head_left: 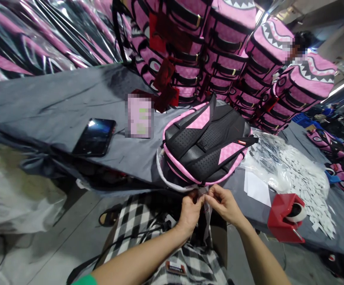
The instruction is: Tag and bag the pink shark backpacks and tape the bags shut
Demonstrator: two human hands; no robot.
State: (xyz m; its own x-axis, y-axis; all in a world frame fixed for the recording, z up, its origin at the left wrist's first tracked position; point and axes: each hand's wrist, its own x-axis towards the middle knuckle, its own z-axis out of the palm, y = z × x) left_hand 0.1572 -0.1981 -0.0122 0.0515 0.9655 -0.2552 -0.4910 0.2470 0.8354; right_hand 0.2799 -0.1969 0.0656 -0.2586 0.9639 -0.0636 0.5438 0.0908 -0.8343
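A pink and black backpack (189, 152) lies with its padded back and shoulder straps facing up, close to the table's front edge. A pale, whitish strip (165, 180) curves around its near left side and runs down between my hands, its end hanging over my lap. My left hand (190, 213) is closed, pinching this strip just below the backpack. Right beside it, my right hand (223, 204) is closed too, thumb and finger on the same strip. Whether the strip is a strap or a wrapping band, I cannot tell.
Stacked pink backpacks (229, 51) stand behind. A phone (96, 136) and a pink card (140, 116) lie at left. On the right are white papers (256, 188), a red tape dispenser (281, 221) and many small white pieces (305, 178). A person (302, 43) is beyond the stacks.
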